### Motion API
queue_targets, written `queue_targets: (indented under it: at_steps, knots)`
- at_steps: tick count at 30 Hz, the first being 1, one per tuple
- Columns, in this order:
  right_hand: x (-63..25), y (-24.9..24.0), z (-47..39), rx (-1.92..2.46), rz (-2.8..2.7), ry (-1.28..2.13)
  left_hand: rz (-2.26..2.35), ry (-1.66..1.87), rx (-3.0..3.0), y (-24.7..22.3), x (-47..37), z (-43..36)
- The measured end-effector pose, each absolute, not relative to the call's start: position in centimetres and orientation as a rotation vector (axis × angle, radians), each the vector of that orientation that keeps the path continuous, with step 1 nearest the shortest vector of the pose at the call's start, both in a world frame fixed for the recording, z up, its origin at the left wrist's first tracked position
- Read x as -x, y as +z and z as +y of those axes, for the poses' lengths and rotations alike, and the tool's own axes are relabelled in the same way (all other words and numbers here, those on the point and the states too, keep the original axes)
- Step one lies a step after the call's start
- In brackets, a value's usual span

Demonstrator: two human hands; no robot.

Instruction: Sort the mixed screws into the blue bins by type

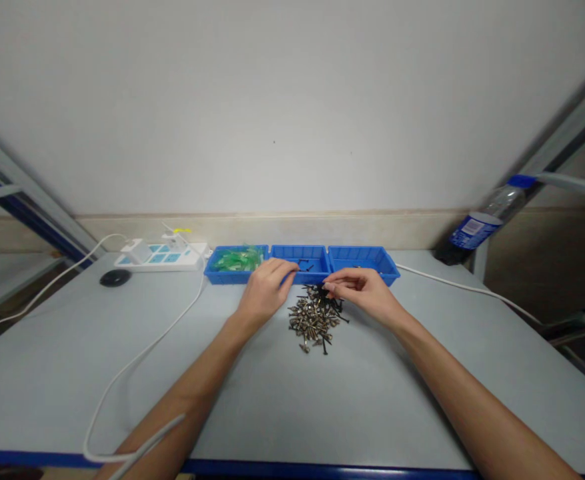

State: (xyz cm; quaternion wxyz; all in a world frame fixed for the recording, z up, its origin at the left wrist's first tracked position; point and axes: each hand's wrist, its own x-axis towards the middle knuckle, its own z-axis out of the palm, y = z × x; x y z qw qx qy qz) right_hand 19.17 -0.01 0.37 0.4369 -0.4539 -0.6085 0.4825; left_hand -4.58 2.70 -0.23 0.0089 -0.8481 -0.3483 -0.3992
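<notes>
A mixed pile of silver and black screws (315, 320) lies on the table in front of three joined blue bins. My left hand (267, 283) is closed in a pinch at the front rim of the middle bin (300, 252), with what looks like a black screw at its fingertips. A few black screws (304, 261) lie inside that bin. Over the far right side of the pile, my right hand (365, 293) is pinched, its fingertips among the black screws; what they grip is too small to tell. The right bin (360, 255) holds a few small pieces, partly hidden.
Green plastic pieces (240, 259) fill the left bin. A white power strip (172, 257) with plugs and a black round disc (115, 277) are farther left. White cables (142, 350) cross the table. A cola bottle (482, 223) leans by the right frame. The wall stands behind.
</notes>
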Motion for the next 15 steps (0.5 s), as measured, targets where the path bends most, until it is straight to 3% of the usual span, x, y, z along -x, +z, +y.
queue_targets:
  at_steps: [6,15]
  knots:
    - [-19.4,0.4,0.2,1.159,-1.493,1.142,-0.820,-0.705,3.215,-0.8,3.5,2.0]
    - [-19.4,0.2,0.3,1.166,-1.493,1.136,-0.969,-0.560,3.150,-1.7,3.8,2.8]
